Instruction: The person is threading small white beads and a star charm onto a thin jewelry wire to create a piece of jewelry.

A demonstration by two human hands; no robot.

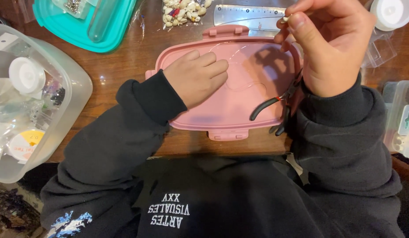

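Head view, looking down: a person in a dark sweatshirt works over a pink lid point(257, 112) lying flat on the wooden counter point(125, 66). Left of the lid stands a clear plastic tub point(76, 88) of spools and small packets; up and left of it lies a teal lid point(107, 26). The left hand point(196, 77) rests palm down on the lid's left half, fingers point(213, 66) loosely curled and close together, holding nothing that can be seen. A fine clear thread point(239, 83) loops across the lid between the hands. Behind the lid sit a bag of shells point(182, 11) and a metal ruler point(248, 15). Black-handled pliers point(275, 105) lie on the lid's right edge. Above that edge the right hand point(332, 48) is raised, thumb and fingertips pinched narrowly on a small pale bead point(284, 19). No strung beads show on the thread, so the work looks barely begun. Clear boxes point(400, 119) stand right of the lid.
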